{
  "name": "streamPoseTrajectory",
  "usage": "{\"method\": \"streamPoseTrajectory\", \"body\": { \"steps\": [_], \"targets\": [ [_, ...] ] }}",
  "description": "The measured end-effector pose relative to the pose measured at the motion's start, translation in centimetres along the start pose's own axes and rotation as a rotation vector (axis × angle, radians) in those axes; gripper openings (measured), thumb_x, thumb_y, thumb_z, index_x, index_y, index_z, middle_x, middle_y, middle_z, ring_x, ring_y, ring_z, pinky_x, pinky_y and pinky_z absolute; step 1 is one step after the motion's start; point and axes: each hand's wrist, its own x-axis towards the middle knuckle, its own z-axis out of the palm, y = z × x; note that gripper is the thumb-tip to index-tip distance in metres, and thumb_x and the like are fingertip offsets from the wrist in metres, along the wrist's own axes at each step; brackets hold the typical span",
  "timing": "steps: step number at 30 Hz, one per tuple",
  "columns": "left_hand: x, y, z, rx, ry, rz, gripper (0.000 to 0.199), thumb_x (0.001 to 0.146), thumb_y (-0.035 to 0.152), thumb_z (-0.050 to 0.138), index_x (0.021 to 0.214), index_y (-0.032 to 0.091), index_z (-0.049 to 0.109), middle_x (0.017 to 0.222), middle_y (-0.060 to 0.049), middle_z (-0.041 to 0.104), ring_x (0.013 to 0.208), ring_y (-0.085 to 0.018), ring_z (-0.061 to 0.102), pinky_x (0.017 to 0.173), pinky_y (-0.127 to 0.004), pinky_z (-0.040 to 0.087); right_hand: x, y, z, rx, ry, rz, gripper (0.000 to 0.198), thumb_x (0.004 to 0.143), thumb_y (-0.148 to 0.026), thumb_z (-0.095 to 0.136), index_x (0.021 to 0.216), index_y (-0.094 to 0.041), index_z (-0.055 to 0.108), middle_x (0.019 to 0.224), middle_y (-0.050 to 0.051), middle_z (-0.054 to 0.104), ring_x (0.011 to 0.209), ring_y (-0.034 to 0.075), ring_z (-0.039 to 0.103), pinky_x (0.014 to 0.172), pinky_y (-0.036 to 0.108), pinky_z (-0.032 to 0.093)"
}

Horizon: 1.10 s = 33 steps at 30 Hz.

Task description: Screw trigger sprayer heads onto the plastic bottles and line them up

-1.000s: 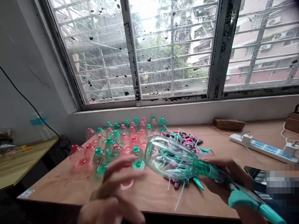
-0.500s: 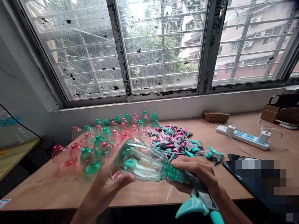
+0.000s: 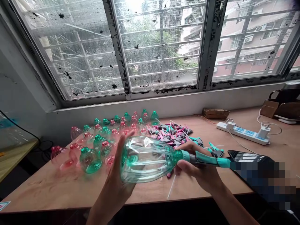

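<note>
Bottle [image 3: 145, 162] lies sideways between my hands: left hand [image 3: 119, 175] cups its base, right hand [image 3: 199, 172] grips the sprayer head [image 3: 206, 159] at its neck.

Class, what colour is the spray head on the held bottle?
Teal spray head with a grey part, head view.

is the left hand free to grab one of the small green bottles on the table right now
Probably not as it stands: the left hand is pressed against the base of the big green bottle, held up with the right hand. The small green bottles stand close by, nothing between.
</note>
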Motion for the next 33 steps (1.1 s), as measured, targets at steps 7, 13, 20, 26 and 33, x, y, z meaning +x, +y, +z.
{"method": "streamPoseTrajectory", "body": {
  "steps": [7,13,20,26,33],
  "targets": [
    [0.4,0.3,-0.4,-0.018,-0.142,-0.143,0.093,0.086,0.048,0.080,0.163,0.039,0.028,0.159,-0.007,0.054,0.142,-0.039,0.054,0.119,-0.053,0.047,0.1,-1.1,-1.5,-0.247,-0.092,-0.054,0.033,0.078,-0.020,0.092,0.106,-0.026,0.074,0.073,0.000,0.082,0.056,0.021,0.078,0.054,0.028,0.066],
    [0.5,0.6,0.1,0.031,-0.029,-0.221,0.099,0.092,0.040,0.073,0.165,0.045,0.006,0.145,-0.008,0.067,0.124,-0.035,0.070,0.089,-0.043,0.067,0.3,-1.0,-0.7,-0.113,-0.034,0.019,0.023,0.081,-0.028,0.090,0.097,-0.022,0.075,0.064,-0.001,0.080,0.051,0.020,0.075,0.049,0.029,0.066],
    [0.5,0.6,-0.3,-0.134,-0.113,-0.135,0.103,0.079,0.055,0.084,0.164,0.035,0.030,0.147,-0.011,0.065,0.139,-0.044,0.057,0.113,-0.055,0.053,0.2,-0.9,-0.8,-0.051,-0.056,0.030,0.025,0.080,-0.025,0.091,0.099,-0.023,0.074,0.071,-0.001,0.080,0.054,0.019,0.076,0.050,0.028,0.066],
    [0.2,0.1,-0.8,-0.017,-0.127,-0.035,0.100,0.088,0.041,0.079,0.165,0.045,0.015,0.174,-0.004,0.030,0.160,-0.040,0.024,0.128,-0.060,0.026,0.3,-0.9,-0.8,0.094,-0.025,0.106,0.027,0.083,-0.037,0.089,0.100,-0.024,0.073,0.065,-0.002,0.078,0.055,0.018,0.074,0.054,0.029,0.066],
    [-0.4,-0.1,-1.0,0.001,-0.116,-0.043,0.108,0.092,0.039,0.075,0.163,0.049,-0.006,0.178,-0.002,0.015,0.161,-0.039,0.017,0.127,-0.067,0.019,0.6,-0.4,-0.7,0.069,-0.042,0.100,0.026,0.083,-0.032,0.090,0.100,-0.023,0.073,0.070,-0.002,0.079,0.059,0.019,0.076,0.050,0.026,0.065]
  ]
}}
